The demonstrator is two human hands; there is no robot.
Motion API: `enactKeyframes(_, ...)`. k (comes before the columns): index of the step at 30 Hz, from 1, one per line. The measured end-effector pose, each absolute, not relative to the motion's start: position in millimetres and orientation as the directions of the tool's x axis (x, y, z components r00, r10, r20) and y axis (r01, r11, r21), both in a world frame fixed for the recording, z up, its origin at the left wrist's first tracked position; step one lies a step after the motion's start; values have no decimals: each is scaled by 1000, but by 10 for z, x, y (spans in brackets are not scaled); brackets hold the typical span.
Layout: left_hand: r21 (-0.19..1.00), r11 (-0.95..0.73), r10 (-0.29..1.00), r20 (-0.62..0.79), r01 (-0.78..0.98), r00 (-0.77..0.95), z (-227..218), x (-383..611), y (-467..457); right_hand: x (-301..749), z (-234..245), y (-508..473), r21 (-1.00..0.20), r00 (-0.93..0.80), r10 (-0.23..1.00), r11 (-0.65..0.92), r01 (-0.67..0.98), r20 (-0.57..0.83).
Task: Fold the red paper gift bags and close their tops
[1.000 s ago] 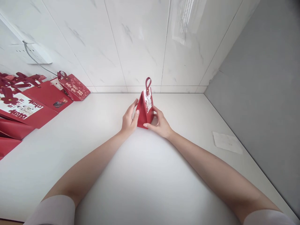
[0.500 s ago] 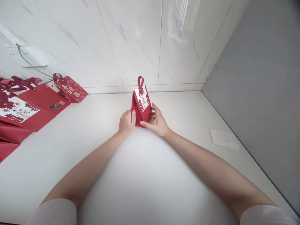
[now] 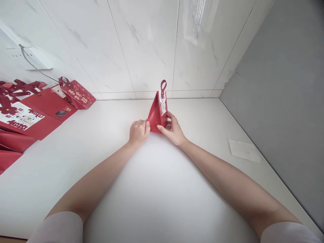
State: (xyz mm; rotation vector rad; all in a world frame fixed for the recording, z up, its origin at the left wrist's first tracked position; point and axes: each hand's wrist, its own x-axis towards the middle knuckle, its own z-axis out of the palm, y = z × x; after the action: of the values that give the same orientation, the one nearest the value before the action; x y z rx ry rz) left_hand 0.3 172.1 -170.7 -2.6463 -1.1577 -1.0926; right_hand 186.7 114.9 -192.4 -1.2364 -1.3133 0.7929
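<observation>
A red gift box (image 3: 155, 116), tapering to a ridge with a dark red ribbon loop on top, stands upright on the white table (image 3: 157, 189). Its plain triangular side faces me, and the white printed label is turned toward the right. My left hand (image 3: 138, 133) has its fingers curled, with the thumb against the box's lower left edge. On the other side my right hand (image 3: 174, 131) grips the box, thumb at the near lower corner and fingers around the right face. The fingertips behind the box are partly hidden.
Several red gift boxes (image 3: 50, 111) with ribbon loops lie bunched at the left. A white slip of paper (image 3: 244, 151) rests near the right edge. Marbled wall tiles (image 3: 149, 47) close off the back, a grey panel (image 3: 283, 101) the right. A cable (image 3: 37, 69) hangs from a socket.
The gift box has turned, so its plain side now faces me more and its label points further right. Both hands moved slightly with it, and the view shifted a little.
</observation>
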Motion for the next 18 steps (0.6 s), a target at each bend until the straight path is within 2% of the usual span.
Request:
enactKeyframes(12, 288, -628, 716, 578, 723, 392, -1666, 48, 1689, 1863, -1915, 1116, -906, 178, 920, 284, 314, 350)
enactKeyframes(15, 421, -652, 742, 527, 631, 415, -1681, 29, 1698, 1872, -1880, 1109, -943, 172, 940, 257, 211, 295)
enactKeyframes(18, 644, -681, 709, 461, 349, 533, -1737, 28, 1746, 1896, -1849, 1124, -967, 103, 962, 248, 53, 252)
